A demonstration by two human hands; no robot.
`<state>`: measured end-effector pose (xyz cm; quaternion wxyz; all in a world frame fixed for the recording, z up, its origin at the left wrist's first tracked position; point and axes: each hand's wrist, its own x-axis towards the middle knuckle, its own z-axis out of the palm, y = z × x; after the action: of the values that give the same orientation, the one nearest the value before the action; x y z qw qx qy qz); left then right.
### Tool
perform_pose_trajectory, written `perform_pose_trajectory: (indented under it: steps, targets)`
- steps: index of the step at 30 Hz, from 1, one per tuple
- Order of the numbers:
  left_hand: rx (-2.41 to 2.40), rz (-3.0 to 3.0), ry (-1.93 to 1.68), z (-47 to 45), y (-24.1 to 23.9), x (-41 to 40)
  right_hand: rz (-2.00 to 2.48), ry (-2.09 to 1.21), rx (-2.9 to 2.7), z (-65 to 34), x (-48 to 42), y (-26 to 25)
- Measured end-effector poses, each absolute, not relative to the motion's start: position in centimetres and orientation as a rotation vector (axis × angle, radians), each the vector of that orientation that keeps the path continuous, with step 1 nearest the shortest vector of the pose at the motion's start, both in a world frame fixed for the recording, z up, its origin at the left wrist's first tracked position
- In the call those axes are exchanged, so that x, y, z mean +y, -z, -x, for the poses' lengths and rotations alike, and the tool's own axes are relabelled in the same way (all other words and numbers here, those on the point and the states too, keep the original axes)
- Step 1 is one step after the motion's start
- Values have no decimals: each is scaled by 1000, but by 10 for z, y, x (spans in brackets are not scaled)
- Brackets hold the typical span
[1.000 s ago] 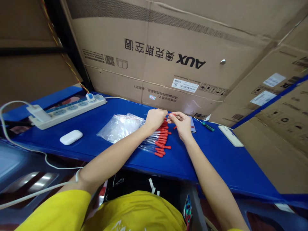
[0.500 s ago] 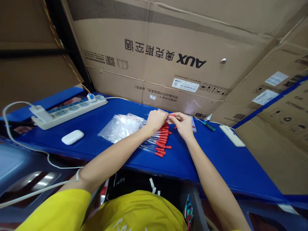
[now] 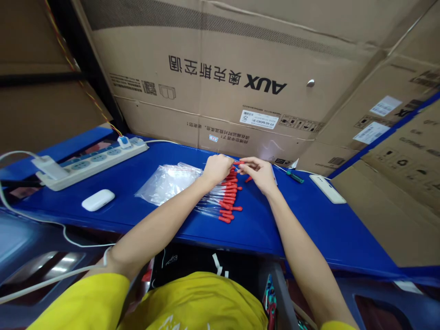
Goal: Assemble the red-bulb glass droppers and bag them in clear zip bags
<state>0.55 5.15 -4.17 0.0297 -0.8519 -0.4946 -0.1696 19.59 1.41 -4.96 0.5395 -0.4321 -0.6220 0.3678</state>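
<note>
Both hands meet over the far middle of the blue table [image 3: 144, 178]. My left hand [image 3: 216, 168] is curled shut around a clear tube. My right hand [image 3: 258, 172] pinches the small red cap [image 3: 238, 162] at that tube's end. Below the hands lies a row of several clear tubes with red caps [image 3: 225, 201]. A heap of clear plastic bags [image 3: 168, 181] rests just left of the tubes, partly under my left forearm.
A white power strip [image 3: 91, 160] with a plugged charger lies at the back left, and a white earbud case [image 3: 98, 200] sits in front of it. A green-handled screwdriver [image 3: 294, 176] and a white phone [image 3: 327, 188] lie to the right. Cardboard boxes [image 3: 240, 82] wall the back.
The hands stay together at the same tube and cap. The view has shifted slightly, so everything sits a little further left in the picture.
</note>
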Motion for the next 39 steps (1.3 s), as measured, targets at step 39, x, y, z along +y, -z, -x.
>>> perform_pose_trajectory:
  steps: [39]
  targets:
    - [-1449,2651,431,-9,39,46,1015,-885,-1455,-188,11,54]
